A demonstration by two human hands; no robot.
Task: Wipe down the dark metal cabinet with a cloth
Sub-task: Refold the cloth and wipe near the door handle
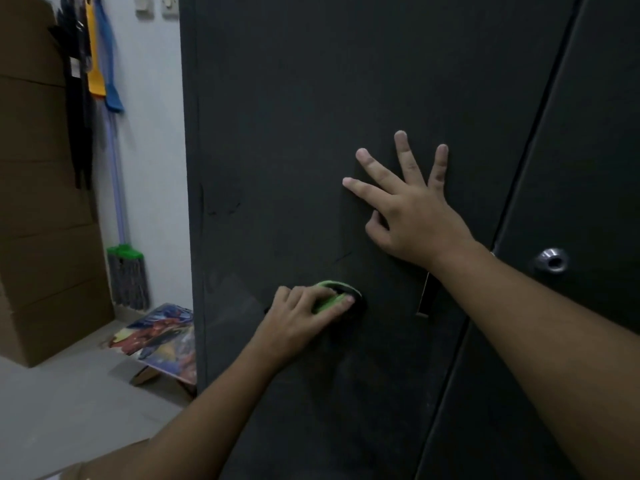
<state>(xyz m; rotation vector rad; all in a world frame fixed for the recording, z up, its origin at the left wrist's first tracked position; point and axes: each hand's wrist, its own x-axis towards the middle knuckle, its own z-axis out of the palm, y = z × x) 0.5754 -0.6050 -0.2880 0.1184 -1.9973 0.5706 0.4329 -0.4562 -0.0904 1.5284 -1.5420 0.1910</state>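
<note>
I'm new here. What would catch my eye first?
The big dark cabinet fills the view. On its door a right hand lies spread flat, and below it the left hand presses a bright green cloth to the metal. A green-headed mop leans on the white wall at left.

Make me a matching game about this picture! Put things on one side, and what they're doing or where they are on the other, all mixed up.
Things:
1. left hand
2. right hand
3. mop
4. lock

Matches:
A. silver, on the right-side door
B. fingers spread flat on the cabinet
C. by the white wall
D. grips the green cloth

Pairs: 1-D, 2-B, 3-C, 4-A
</note>
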